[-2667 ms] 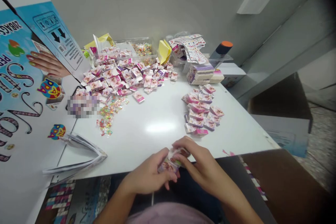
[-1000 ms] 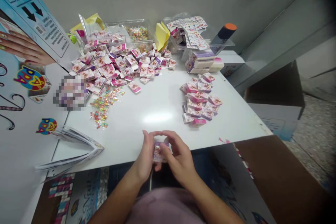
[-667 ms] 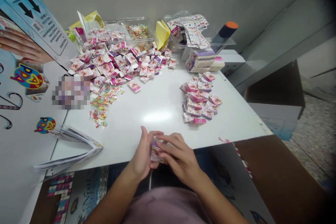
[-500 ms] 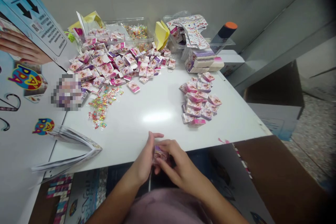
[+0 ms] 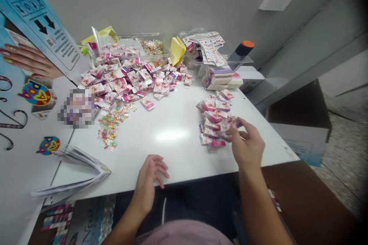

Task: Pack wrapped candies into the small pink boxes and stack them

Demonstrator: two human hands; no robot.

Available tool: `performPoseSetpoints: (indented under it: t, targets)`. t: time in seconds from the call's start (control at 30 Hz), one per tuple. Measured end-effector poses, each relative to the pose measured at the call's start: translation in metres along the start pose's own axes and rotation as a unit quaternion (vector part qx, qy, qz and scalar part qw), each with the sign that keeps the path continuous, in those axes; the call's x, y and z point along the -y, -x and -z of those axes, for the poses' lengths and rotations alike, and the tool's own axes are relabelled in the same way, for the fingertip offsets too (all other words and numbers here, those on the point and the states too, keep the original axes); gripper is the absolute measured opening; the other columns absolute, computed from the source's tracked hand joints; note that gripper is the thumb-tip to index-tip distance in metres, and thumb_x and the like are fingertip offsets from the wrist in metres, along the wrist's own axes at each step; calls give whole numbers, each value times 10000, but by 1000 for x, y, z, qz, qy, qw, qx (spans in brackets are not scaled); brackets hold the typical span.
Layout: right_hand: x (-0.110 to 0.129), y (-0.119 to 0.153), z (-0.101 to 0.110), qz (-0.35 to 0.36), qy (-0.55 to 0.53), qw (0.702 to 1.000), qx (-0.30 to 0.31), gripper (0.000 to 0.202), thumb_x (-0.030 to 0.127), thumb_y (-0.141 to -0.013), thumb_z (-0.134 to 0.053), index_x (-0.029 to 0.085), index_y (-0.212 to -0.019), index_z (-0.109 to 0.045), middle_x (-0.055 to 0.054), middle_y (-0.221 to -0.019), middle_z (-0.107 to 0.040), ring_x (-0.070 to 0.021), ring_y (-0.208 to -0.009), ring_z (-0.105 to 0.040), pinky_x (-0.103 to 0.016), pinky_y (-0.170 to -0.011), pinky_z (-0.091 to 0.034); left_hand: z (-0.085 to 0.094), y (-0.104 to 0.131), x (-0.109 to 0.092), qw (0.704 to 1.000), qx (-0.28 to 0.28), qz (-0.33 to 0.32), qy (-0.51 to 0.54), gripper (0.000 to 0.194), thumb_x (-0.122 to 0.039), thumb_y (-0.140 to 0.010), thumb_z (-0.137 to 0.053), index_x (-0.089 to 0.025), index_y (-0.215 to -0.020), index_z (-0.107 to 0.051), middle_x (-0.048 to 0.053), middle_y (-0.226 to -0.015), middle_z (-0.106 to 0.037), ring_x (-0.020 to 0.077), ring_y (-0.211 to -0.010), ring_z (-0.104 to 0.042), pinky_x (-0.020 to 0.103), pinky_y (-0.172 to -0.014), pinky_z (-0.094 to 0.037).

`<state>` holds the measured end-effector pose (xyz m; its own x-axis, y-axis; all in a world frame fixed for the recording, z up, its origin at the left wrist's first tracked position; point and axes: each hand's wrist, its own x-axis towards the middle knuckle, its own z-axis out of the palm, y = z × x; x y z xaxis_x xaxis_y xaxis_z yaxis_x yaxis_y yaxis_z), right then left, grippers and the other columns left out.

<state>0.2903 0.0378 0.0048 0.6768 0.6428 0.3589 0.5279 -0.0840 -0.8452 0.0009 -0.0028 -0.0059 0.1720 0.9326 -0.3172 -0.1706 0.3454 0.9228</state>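
Note:
My left hand [image 5: 149,180] is near the table's front edge, fingers spread and slightly curled, with nothing in it. On the right, my right hand [image 5: 247,141] reaches to a group of small printed boxes [image 5: 212,116]. Its thumb and fingers close on a small box [image 5: 235,121] at the right side of that group. Part of the held box is hidden by the fingers. The boxes are white, pink and purple, some upright in rows and some tilted.
A large heap of similar boxes [image 5: 123,80] lies back left, beside small packets of colourful bits [image 5: 113,124]. Clear plastic trays [image 5: 166,51] stand behind. Sticker sheets [image 5: 207,44], a dark orange-topped cylinder [image 5: 241,51] and an open booklet [image 5: 100,172] are also there.
My hands, together around a small box at the front edge before, have parted. The right hand carried the box to the right-hand group; the left came away with nothing.

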Motion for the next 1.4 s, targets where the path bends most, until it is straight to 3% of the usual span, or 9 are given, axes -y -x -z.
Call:
performPoseSetpoints:
  t: [0.13, 0.27, 0.57, 0.7, 0.8, 0.93, 1.1, 1.27, 1.4]
  targets:
    - [8, 28, -9, 66, 9, 995, -74, 359, 356, -889, -608, 138, -1166, -678, -174, -1188, -674, -287, -968, -706, -399, -701, -608, 12, 20, -5, 997, -45, -60, -25, 506, -633, -939, -382, -167, -1014, -563, 58, -802, -620, 139, -589, -580, 216, -433, -370]
    - [28, 61, -32, 214, 38, 976, -6, 246, 263, -882, -605, 138, -1078, -684, -188, -1310, -613, -341, -1233, -584, -536, -1001, -496, 39, 42, -19, 978, -136, -154, -36, 475, -600, -945, -409, -167, -984, -600, 53, -757, -645, 125, -544, -562, 221, -446, -370]
    - [69, 111, -73, 137, -124, 945, 270, 144, 246, -936, -536, 182, -969, -661, -80, -909, -697, -204, -827, -666, -354, -750, -564, 103, 74, -29, 902, -306, -258, -161, 277, -430, -962, -479, -204, -966, -639, 30, -776, -654, 146, -599, -561, 265, -515, -412]
    - [93, 157, -96, 208, -184, 860, 428, 139, 215, -933, -529, 186, -1010, -641, -90, -924, -684, -204, -848, -648, -358, -780, -563, 122, 71, -25, 783, -363, -355, -360, 104, -271, -908, -561, -209, -950, -634, 64, -884, -652, 219, -809, -608, 374, -774, -488]
    - [111, 186, -122, 256, -165, 819, 486, 308, 260, -896, -608, 171, -1191, -589, -148, -1134, -637, -259, -1055, -597, -429, -909, -540, 140, 62, -20, 673, -328, -408, -524, 169, -170, -830, -629, -186, -998, -623, 116, -987, -665, 267, -938, -621, 437, -892, -463]
    - [128, 206, -153, 299, -105, 785, 533, 291, 286, -868, -675, 164, -1127, -626, -148, -1147, -625, -274, -1056, -565, -443, -911, -526, 153, 53, -12, 612, -287, -388, -627, 290, -160, -819, -639, -174, -1106, -602, 161, -1123, -655, 302, -1039, -609, 447, -922, -435]
    - [123, 212, -159, 345, -133, 775, 512, 209, 103, -939, -486, 175, -895, -678, -91, -875, -689, -220, -812, -559, -366, -754, -523, 156, 49, -6, 589, -248, -386, -666, 329, -160, -815, -647, -188, -1140, -606, 133, -1112, -707, 278, -996, -646, 427, -928, -383]
    - [115, 197, -123, 272, -241, 822, 439, 152, 99, -898, -536, 192, -945, -647, -121, -1057, -699, -236, -918, -597, -404, -797, -536, 157, 54, -7, 592, -270, -396, -648, 432, -216, -768, -693, -212, -1191, -602, 143, -1214, -677, 296, -1050, -641, 443, -968, -369]
    - [115, 176, -85, 119, -351, 849, 377, 177, 111, -941, -506, 232, -1026, -602, -104, -1103, -717, -226, -972, -694, -407, -815, -580, 130, 52, -13, 679, -250, -399, -564, 639, -337, -685, -797, -220, -1268, -563, 186, -1337, -603, 362, -1172, -585, 514, -1029, -342]
